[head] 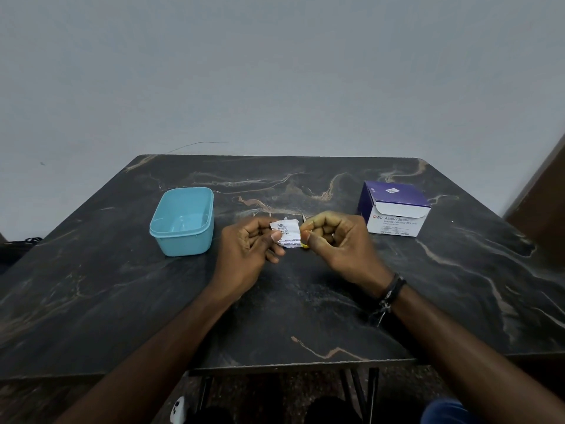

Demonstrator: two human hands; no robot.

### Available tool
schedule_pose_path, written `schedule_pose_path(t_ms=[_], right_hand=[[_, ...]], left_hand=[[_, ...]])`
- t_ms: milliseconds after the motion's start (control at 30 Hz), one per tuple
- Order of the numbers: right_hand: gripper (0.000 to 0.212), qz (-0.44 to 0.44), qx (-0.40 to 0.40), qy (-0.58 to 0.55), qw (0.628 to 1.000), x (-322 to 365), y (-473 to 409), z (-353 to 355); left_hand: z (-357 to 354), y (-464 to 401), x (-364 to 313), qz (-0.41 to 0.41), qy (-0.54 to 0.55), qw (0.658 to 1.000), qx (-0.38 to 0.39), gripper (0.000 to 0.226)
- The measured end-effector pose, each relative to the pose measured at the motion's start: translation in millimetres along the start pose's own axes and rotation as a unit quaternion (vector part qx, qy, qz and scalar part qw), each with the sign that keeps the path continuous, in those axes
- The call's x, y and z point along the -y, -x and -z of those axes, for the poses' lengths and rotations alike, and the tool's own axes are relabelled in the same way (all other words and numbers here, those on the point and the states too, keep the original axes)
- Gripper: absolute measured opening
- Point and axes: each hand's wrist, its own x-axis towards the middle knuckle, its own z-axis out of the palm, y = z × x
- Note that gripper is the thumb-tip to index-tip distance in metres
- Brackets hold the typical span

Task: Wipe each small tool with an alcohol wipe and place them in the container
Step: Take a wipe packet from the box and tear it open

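1. A small white alcohol wipe packet point(287, 233) with dark print is held in the air above the middle of the dark marbled table point(122, 301), between the two hands. Its long axis runs roughly from the far edge toward the near edge, tilted a little, with the lower end pointing toward the near edge.
2. The left hand point(247, 249) pinches the packet's left side between thumb and curled fingers; the thumb tip lies on the printed face.
3. The right hand point(333, 240) pinches the packet's right edge between thumb and forefinger, the other fingers curled into the palm. A small yellow bit point(304, 246) shows at the thumb tip; what it is cannot be told.
4. A dark bracelet point(391, 290) circles the right wrist.
5. Just behind the hands, thin pale tools point(269, 213) lie on the table toward its far edge; they are too small and blurred to name, and their direction is unclear.
6. A light blue container point(195, 240) stands open left of the hands, near the table's left side, nothing visible inside.
7. A purple and white box of alcohol swabs point(397, 223) sits toward the right edge, its top flap torn open.
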Motion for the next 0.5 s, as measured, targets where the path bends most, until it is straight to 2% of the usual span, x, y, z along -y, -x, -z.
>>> schedule_pose_path(t_ms=[500], right_hand=[[0.007,-0.038,0.043,-0.038,0.998,4.7,0.1,0.9]], left_hand=[[-4.0,4.1,-3.7,0.037,-0.021,0.999,0.026,0.031]])
